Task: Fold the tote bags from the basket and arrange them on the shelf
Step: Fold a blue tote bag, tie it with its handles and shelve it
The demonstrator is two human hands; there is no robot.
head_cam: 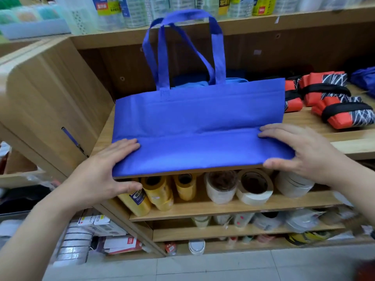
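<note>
A blue tote bag (198, 118) lies flat on a wooden shelf (349, 138), right at the front edge. Its two long handles (162, 57) stick up and lean on the back of the shelf. A straight fold line (192, 134) runs across the bag from side to side, and the part near the person lies flat on the board. The left hand (105, 169) is at the bag's near left corner. Its fingers are straight and press down on top of the bag, and its thumb hangs below the shelf edge, holding nothing. The right hand (304, 151) is at the near right corner. Its fingers are spread flat on the bag by the fold line, and its thumb touches the bag's front edge. Neither hand is closed around anything. Just behind the bag, more folded blue bags (194, 84) sit at the back of the same shelf. To the right on that shelf lie folded orange and black bags (328, 102), apart from the blue one. On the lower shelf (223, 207) stand yellow tape rolls (158, 191) and, beside them, white tape rolls (253, 189). Below is a pale tiled floor (203, 266).
</note>
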